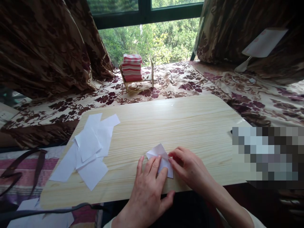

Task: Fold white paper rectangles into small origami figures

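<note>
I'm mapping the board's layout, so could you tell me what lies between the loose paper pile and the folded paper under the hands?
Only bare wooden board separates the loose paper pile from the folded paper, per the head view.

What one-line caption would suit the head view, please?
Both hands, left hand and right hand, press a folded paper on a wooden board.
</note>
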A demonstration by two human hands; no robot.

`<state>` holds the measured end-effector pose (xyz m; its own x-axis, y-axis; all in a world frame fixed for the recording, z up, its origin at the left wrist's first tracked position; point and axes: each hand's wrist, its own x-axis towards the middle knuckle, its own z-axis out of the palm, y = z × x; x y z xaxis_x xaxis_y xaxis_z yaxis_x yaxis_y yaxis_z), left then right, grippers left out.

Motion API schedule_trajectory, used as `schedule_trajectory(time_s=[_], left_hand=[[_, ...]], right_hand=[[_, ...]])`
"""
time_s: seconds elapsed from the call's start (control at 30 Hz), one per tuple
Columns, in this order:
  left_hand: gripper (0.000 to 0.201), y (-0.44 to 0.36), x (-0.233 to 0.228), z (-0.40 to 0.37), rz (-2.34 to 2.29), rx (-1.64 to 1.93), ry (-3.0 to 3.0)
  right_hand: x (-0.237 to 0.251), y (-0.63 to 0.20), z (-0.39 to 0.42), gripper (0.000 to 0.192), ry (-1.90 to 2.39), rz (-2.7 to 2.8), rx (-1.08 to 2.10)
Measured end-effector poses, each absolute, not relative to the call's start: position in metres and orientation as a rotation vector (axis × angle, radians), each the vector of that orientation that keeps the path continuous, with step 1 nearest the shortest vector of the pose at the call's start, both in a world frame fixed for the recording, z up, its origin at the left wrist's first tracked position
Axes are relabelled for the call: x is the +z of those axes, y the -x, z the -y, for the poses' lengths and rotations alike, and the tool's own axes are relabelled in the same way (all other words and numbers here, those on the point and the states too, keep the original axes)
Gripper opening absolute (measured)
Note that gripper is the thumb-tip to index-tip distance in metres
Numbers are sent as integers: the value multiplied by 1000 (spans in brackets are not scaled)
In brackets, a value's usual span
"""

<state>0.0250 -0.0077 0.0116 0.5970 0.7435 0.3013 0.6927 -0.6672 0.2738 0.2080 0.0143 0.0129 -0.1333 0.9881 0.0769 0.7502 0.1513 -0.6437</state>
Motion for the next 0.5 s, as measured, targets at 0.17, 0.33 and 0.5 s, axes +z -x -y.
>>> schedule_trajectory(time_s=[0.17, 0.33, 0.5], left_hand=[[43, -24, 10, 8, -1168, 626, -2693], [26, -15, 11, 5, -1307, 850, -2603], [17, -4, 6, 4, -1662, 956, -2469]], right_hand=[[13, -204, -23, 5, 1618, 2015, 633], [12, -200, -27, 19, 1619, 2040, 602], [9, -199, -22, 17, 1629, 2007, 571]])
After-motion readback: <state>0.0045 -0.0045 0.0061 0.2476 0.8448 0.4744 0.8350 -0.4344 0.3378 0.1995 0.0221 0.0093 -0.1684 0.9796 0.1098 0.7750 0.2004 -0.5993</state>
